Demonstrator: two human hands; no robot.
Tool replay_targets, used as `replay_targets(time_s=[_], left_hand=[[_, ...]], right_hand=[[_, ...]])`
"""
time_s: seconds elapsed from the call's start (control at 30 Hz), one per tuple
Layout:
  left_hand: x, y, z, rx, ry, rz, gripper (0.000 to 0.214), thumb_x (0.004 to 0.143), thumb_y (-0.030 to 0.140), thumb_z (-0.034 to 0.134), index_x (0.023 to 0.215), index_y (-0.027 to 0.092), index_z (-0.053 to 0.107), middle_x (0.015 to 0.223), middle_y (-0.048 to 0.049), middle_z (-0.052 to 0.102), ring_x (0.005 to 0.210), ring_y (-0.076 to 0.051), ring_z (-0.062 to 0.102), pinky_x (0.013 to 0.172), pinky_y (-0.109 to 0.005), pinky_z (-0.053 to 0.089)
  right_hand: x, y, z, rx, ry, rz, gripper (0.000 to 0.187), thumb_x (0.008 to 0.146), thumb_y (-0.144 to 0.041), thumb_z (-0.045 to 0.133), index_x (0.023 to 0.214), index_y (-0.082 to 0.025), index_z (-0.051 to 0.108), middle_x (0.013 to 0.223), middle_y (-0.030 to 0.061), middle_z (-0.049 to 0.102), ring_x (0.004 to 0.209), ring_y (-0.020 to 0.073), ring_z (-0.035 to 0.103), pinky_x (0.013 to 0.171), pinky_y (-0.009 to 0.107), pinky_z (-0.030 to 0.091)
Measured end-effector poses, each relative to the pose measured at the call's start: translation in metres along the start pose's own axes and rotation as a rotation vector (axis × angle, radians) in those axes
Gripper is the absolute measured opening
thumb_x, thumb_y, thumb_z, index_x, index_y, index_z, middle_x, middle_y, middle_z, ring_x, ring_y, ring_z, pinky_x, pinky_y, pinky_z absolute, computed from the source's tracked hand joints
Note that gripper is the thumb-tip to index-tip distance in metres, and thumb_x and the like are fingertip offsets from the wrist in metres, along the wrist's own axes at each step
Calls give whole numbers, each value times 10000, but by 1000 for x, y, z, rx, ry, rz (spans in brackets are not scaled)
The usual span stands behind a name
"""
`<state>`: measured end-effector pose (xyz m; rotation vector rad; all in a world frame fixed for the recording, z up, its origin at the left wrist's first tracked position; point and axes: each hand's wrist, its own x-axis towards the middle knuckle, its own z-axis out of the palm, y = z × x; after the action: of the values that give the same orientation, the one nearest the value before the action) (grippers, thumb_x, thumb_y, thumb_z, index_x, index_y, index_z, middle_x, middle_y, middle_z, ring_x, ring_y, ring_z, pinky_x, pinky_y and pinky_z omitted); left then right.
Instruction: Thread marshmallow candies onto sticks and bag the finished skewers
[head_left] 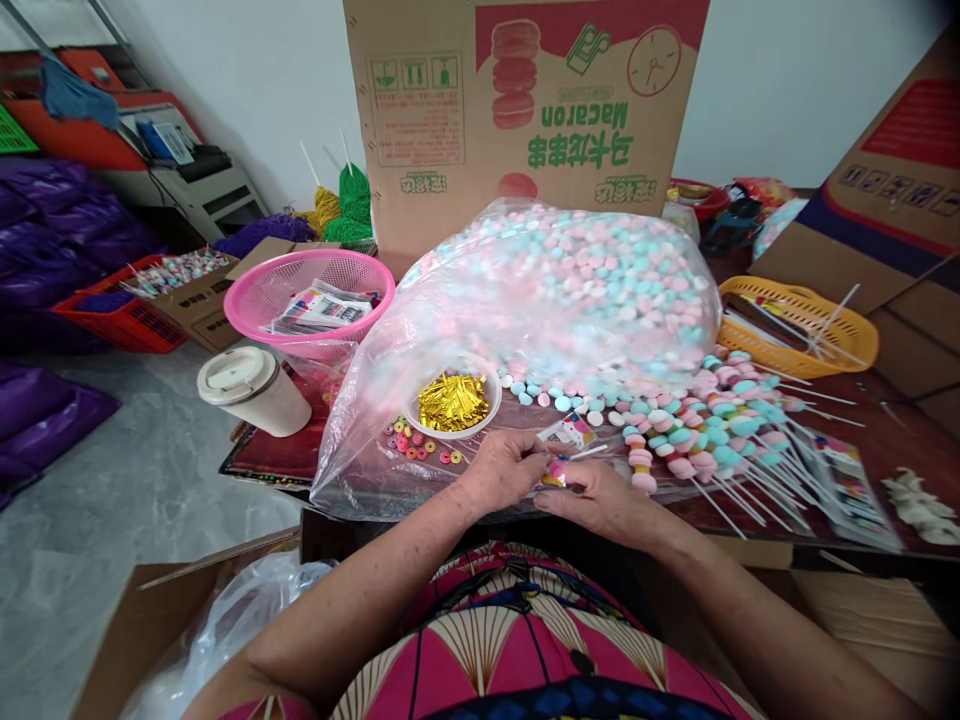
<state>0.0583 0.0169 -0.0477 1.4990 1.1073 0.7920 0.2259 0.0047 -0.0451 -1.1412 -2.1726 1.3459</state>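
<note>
Close to the table's front edge, my left hand and my right hand meet, fingers pinched around a small colourful printed wrapper. A white stick pokes out beside my right fingers. Just beyond lies another printed plastic bag. Left of my hands, a white bowl holds gold twist ties, with several small gummy rings scattered before it. To the right lies a pile of marshmallow skewers with white sticks. Exactly how the fingers grip the wrapper is partly hidden.
A large clear bag of pastel marshmallows fills the table's middle. Around it are a pink basket with printed bags, a lidded white cup, an orange basket and an upright cardboard box. Printed packets lie right.
</note>
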Motion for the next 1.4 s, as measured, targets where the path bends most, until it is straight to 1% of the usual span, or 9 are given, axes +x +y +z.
replay_targets(time_s=[0.13,0.33,0.5,0.73,0.9,1.03,1.2,1.3,1.4], left_hand=[[-2,-13,-1,-103,-39,-134,181,742,295,551,664,144,612,530,29,551,461,-86,463,470,-199,357],[-4,-9,-8,-277,-119,-175,287,735,431,613,752,146,591,525,38,523,390,-61,429,394,-181,307],[-4,-6,-4,-340,-35,-195,309,737,467,606,757,167,536,477,67,480,328,-51,372,334,-171,260],[-9,-3,8,-436,-56,-175,339,737,479,624,759,163,503,525,50,518,388,-52,432,389,-166,314],[-16,-11,-2,-688,-332,-328,481,648,538,695,872,146,529,647,-6,583,510,-92,550,453,-184,382],[-16,-12,-9,-530,-413,-413,457,590,532,729,704,145,514,592,18,529,420,-37,419,364,-150,265],[-10,3,-15,-323,-427,-334,307,707,456,642,757,171,540,576,36,500,431,-54,389,397,-171,290],[-7,7,-22,-252,-365,-354,258,739,436,570,710,184,525,562,24,507,434,-79,413,402,-188,307],[-6,9,-28,-138,-406,-354,246,764,399,507,636,189,527,535,4,520,432,-101,439,410,-207,342]], right_hand=[[1,4,3,54,-43,6,290,836,-398,512,821,-157,673,782,18,647,747,166,556,691,276,442],[-10,8,-16,202,335,117,273,768,-431,594,704,-171,642,705,20,619,686,164,551,631,272,438],[-14,8,-18,224,474,158,284,764,-464,582,690,-191,549,637,-6,579,592,129,522,568,247,423],[-2,-2,20,354,427,208,273,785,-451,538,679,-205,482,471,-54,486,398,103,439,394,218,346],[-1,-7,24,45,384,85,271,847,-370,407,639,-208,470,481,-18,533,433,122,480,455,235,365],[3,-6,20,-364,470,-22,260,796,-317,425,565,-202,458,534,16,544,499,136,468,494,259,313],[9,-6,4,-84,491,107,382,867,-402,393,545,-207,460,446,-16,488,424,128,448,438,251,347],[8,-11,-11,-313,677,-120,279,894,-314,382,861,-166,615,802,87,672,754,210,610,687,345,478],[7,-14,-16,-811,387,-511,346,862,-158,408,1180,-139,543,1176,149,604,1149,283,484,987,504,328]])
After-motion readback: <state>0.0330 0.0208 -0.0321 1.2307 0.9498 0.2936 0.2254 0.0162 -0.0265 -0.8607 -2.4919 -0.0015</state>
